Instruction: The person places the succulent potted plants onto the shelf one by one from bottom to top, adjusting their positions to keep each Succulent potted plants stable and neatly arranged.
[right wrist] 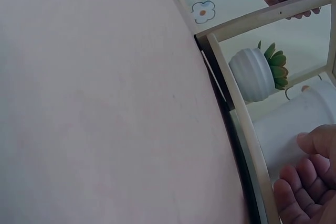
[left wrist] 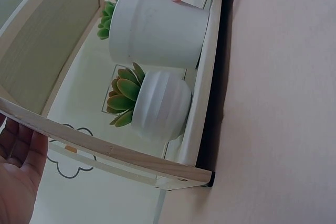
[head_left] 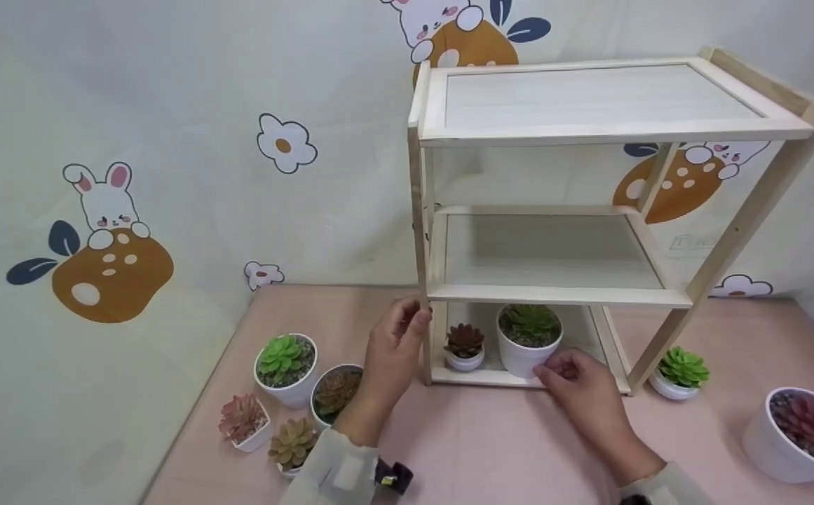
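Big white pot (head_left: 522, 359) is plain & smooth, narrower at the base w/ a thicker band at the rim; green plant on top, fat pointy leaves, grayish gravel round it; it stands upright on the bottom level of the wooden shelf (head_left: 617, 135), close to the front edge; small white pot (head_left: 464, 362) sits just to its left, rounder w/ ribbed sides; its plant looks dark reddish from the head cam, but green w/ reddish edges in the wrist cams.

Right hand (head_left: 584, 393) is at the big pot's lower right side; thumb tip rests on the white wall, other fingers loosely bent next to it, not wrapped round the pot afaict; left hand (head_left: 392, 344) holds the shelf's left post (head_left: 418, 210) low down, thumb on the near side & fingers reaching behind, so the wood's between them.

Shelf is pale wood w/ 3 levels, standing on a pink table (head_left: 477, 449); 4 more potted plants (head_left: 287, 375) are grouped left of it, partly behind the left forearm; a small green plant (head_left: 681, 372) is by the right leg, & a dark red one (head_left: 792, 442) is further right in a bigger white pot.
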Motion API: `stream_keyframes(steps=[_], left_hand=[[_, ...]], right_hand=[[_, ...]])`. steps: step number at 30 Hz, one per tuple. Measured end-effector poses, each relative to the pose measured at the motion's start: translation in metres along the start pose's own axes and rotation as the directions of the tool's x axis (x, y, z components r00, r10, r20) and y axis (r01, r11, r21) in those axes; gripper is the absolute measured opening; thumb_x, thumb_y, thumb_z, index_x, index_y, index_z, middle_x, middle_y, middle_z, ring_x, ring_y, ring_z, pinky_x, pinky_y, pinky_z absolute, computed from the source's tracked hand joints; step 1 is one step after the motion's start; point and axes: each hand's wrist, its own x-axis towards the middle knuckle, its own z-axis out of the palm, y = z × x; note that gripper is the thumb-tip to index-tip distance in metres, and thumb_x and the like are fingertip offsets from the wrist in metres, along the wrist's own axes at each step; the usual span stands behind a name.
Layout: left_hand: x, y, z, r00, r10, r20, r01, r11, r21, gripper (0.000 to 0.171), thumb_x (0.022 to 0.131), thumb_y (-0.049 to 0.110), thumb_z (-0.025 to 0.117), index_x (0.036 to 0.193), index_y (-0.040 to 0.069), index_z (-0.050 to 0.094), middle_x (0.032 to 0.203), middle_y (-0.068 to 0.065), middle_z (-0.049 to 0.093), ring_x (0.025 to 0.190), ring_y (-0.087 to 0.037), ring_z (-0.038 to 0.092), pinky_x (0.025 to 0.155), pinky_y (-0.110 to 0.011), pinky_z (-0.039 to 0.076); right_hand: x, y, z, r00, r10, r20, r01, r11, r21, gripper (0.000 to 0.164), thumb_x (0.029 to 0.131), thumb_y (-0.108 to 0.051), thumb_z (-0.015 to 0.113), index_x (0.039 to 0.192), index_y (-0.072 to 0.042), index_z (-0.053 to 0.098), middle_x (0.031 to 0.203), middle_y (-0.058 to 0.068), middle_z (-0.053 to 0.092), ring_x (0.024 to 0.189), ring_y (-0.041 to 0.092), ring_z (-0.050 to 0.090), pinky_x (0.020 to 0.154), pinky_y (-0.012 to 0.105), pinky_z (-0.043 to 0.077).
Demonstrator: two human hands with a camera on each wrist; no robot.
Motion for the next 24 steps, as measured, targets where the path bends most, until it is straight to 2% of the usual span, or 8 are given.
stream_keyframes(steps=[8, 14, 24], left_hand=[[0.0011, -0.0016, -0.0005, 1.0, 0.021, 0.005, -0.021, 0.999, -0.034, 0.025, 0.099, 0.024, 0.053, 0.116, 0.006, 0.059, 0.108, -0.008, 0.064, 0.106, -0.017, 0.06, 0.096, -0.031, 0.049], [0.0011, -0.0019, 0.0005, 1.0, 0.008, 0.009, -0.008, 1.0, -0.03, 0.03, 0.099, 0.025, 0.053, 0.118, 0.003, 0.058, 0.11, -0.011, 0.063, 0.108, -0.018, 0.059, 0.099, -0.033, 0.048], [-0.0008, 0.0005, -0.001, 1.0, -0.008, 0.023, 0.008, 1.0, -0.007, 0.03, 0.099, 0.028, 0.052, 0.121, 0.008, 0.057, 0.113, -0.011, 0.062, 0.11, -0.017, 0.058, 0.099, -0.035, 0.048]], right_hand=[[0.0027, -0.0003, 0.0018, 1.0, -0.017, 0.005, 0.017, 1.0, 0.013, 0.013, 0.083, -0.016, 0.076, 0.081, -0.01, 0.064, 0.075, 0.003, 0.062, 0.069, 0.013, 0.056, 0.06, 0.021, 0.046], [0.0046, 0.0, 0.0018, 1.0, -0.011, 0.01, 0.011, 1.0, 0.009, 0.014, 0.083, -0.017, 0.076, 0.081, -0.009, 0.064, 0.075, 0.003, 0.062, 0.069, 0.013, 0.055, 0.059, 0.022, 0.046], [0.0068, 0.0019, 0.004, 1.0, -0.011, 0.003, 0.011, 1.0, 0.01, 0.014, 0.083, -0.017, 0.075, 0.081, -0.009, 0.064, 0.074, 0.003, 0.061, 0.068, 0.014, 0.055, 0.058, 0.022, 0.045]])
